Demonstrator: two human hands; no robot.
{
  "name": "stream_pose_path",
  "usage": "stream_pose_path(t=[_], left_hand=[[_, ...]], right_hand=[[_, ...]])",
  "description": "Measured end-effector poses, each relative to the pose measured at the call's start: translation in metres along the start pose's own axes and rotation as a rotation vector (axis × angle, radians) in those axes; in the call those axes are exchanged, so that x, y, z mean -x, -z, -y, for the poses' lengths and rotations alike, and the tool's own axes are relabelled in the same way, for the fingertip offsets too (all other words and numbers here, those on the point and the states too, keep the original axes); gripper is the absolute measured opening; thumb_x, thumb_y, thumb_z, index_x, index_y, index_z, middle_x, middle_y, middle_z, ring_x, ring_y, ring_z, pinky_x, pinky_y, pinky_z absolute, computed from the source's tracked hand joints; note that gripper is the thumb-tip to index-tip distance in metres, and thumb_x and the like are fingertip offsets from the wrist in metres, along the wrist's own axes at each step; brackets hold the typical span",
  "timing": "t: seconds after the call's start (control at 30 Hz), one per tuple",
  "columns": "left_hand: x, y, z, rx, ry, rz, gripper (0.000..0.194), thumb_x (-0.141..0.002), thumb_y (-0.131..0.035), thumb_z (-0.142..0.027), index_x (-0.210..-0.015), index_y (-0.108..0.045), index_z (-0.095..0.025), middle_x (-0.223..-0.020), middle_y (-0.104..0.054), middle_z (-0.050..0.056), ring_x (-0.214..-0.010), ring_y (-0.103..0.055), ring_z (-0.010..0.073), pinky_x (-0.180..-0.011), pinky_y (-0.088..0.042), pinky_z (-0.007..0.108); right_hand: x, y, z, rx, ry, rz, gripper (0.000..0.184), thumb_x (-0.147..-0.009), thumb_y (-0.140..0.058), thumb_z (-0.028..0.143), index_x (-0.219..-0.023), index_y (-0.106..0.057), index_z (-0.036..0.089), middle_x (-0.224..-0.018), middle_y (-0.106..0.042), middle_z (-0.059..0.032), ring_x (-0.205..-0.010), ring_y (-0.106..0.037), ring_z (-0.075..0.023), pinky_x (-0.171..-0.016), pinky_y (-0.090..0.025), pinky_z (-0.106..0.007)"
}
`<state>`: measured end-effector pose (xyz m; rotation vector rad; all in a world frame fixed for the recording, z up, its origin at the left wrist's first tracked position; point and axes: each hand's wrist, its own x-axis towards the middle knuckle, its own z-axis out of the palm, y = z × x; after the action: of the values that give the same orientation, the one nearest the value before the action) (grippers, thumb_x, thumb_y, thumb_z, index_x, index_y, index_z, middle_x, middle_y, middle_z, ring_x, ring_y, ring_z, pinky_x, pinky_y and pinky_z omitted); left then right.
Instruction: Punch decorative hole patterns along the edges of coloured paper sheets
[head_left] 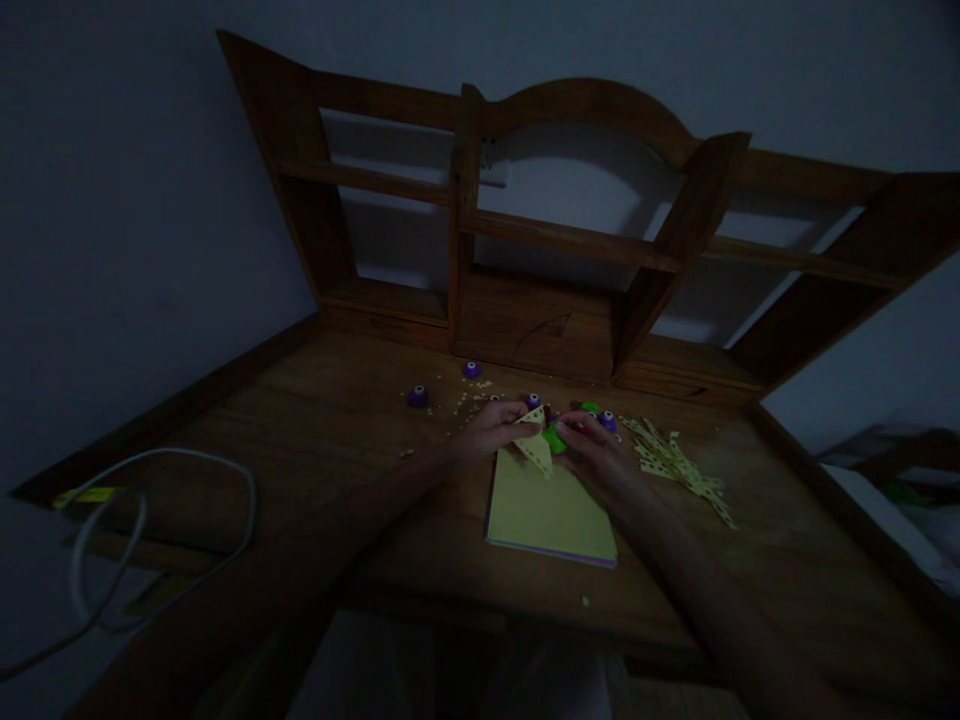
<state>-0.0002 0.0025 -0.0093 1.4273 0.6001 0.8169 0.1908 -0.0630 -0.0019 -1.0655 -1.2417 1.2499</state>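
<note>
While the left hand (491,432) pinches hole-riddled yellow paper (534,452), the right hand (594,445) grips a rounded green punch (554,438).

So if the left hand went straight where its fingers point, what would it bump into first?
Probably the green hole punch in the right hand. The left hand pinches the holey yellow paper and points that way, though it's hard to tell if they're level.
</note>
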Motion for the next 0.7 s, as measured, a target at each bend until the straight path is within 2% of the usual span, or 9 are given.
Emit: stream_pose_path(t=[0.13,0.2,0.37,0.57,0.7], left_hand=[[0.0,-0.001,-0.001,0.016,-0.004,-0.009,0.032,-0.07,-0.075,-0.041,-0.076,-0.062,-0.013,-0.071,-0.062,0.001,-0.063,-0.058,0.0118,-0.059,-0.042,0.021],[0.0,0.0,-0.001,0.019,-0.014,-0.017,0.031,-0.07,-0.074,-0.041,-0.077,-0.062,-0.013,-0.072,-0.063,0.001,-0.064,-0.059,0.0119,-0.06,-0.042,0.021],[0.0,0.001,0.001,0.014,-0.011,-0.009,0.031,-0.071,-0.074,-0.04,-0.08,-0.063,-0.013,-0.073,-0.063,0.001,-0.066,-0.06,0.0128,-0.061,-0.045,0.022],[0.0,-0.001,-0.002,0.03,0.003,-0.017,0.032,-0.069,-0.076,-0.04,-0.081,-0.064,-0.013,-0.074,-0.064,0.002,-0.065,-0.06,0.0132,-0.06,-0.046,0.024],[-0.001,0.001,-0.001,-0.012,-0.004,-0.042,0.031,-0.068,-0.076,-0.038,-0.078,-0.064,-0.012,-0.074,-0.063,0.001,-0.066,-0.059,0.0125,-0.062,-0.044,0.023]], right_hand=[[0.003,-0.001,0.006,-0.022,-0.064,0.101,0.04,-0.08,-0.067,0.045,-0.115,-0.06,0.026,-0.101,-0.068,-0.0034,-0.067,-0.068,-0.0156,-0.06,-0.057,-0.03],[0.004,0.0,0.005,-0.043,-0.096,0.098,0.041,-0.08,-0.068,0.043,-0.115,-0.06,0.025,-0.094,-0.069,-0.003,-0.06,-0.067,-0.0136,-0.057,-0.056,-0.027],[0.004,0.002,0.005,-0.011,-0.151,0.047,0.027,-0.078,-0.071,0.042,-0.09,-0.07,0.019,-0.081,-0.071,-0.0042,-0.062,-0.067,-0.0136,-0.059,-0.056,-0.024],[0.01,0.004,0.019,0.075,-0.111,0.055,0.022,-0.077,-0.07,0.039,-0.092,-0.072,0.024,-0.09,-0.072,-0.0044,-0.074,-0.069,-0.0177,-0.07,-0.061,-0.031],[0.016,0.002,0.03,0.028,-0.127,0.106,0.024,-0.078,-0.07,0.039,-0.096,-0.072,0.025,-0.096,-0.072,-0.0036,-0.087,-0.068,-0.0178,-0.082,-0.058,-0.03]])
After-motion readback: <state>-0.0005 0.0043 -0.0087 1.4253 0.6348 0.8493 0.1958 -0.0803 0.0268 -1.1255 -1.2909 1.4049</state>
